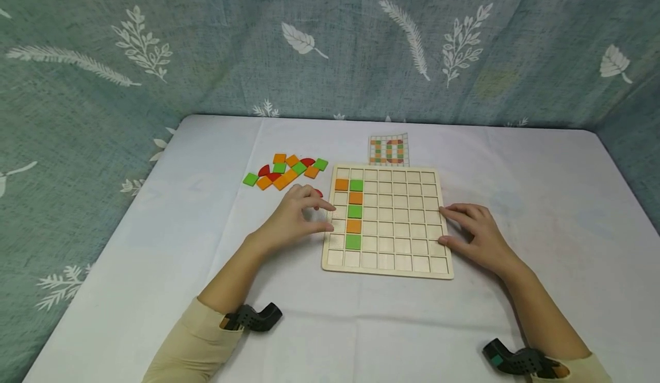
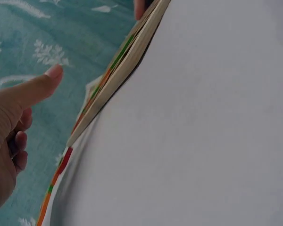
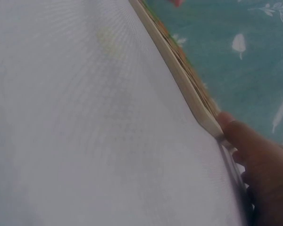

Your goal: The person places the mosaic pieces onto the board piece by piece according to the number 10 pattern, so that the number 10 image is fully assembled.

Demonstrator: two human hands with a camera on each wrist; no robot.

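Observation:
A square wooden grid board lies on the table, with orange and green square tiles down its second column and one orange tile in the first column. My left hand hovers over the board's left edge, thumb and index finger apart, with no tile visible between them. At the right edge rests my right hand; its thumb and index fingertip touch the rim at separate spots. In the right wrist view the thumb lies on the rim near a corner. A red piece shows partly behind the left hand.
Loose orange, green and red pieces lie in a cluster left of the board's far corner. Behind the board is a printed pattern card. A white cloth covers the table, and a leaf-patterned curtain hangs beyond it.

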